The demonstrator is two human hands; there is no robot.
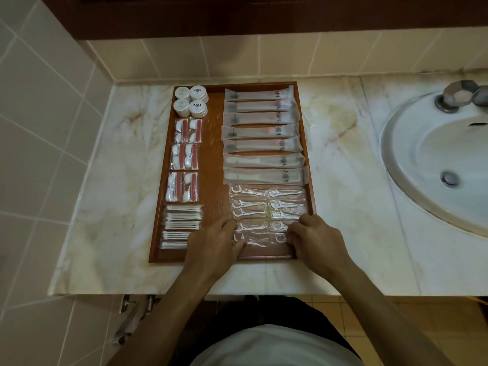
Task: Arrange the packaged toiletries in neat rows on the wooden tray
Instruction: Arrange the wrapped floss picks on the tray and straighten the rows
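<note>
Both hands work the near right corner of the tray (214, 154), at the floss packets (266, 215). The left hand (214, 247) lies on the left side of the packet block, fingers fairly straight, thumb pressing the nearest packet; nothing is clasped. The right hand (314, 241) has its fingers curled onto the right edge of the nearest packets, apparently pinching one, though the contact is partly hidden.

The floss packets lie in two columns across the near right part of the tray. Beyond them, seven long sachets (262, 133) are stacked in one row running to the far rim. Down the left side, from near to far: swab packs (182, 225), three pairs of red-and-white kits (184, 159), and four stacks of round white discs (190, 100) in the far left corner. A bare strip of wood separates the left and right groups.

The tray sits on a marble counter (343, 159), a basin (443, 159) well apart to the right, a tap (460, 95) at its far rim.
</note>
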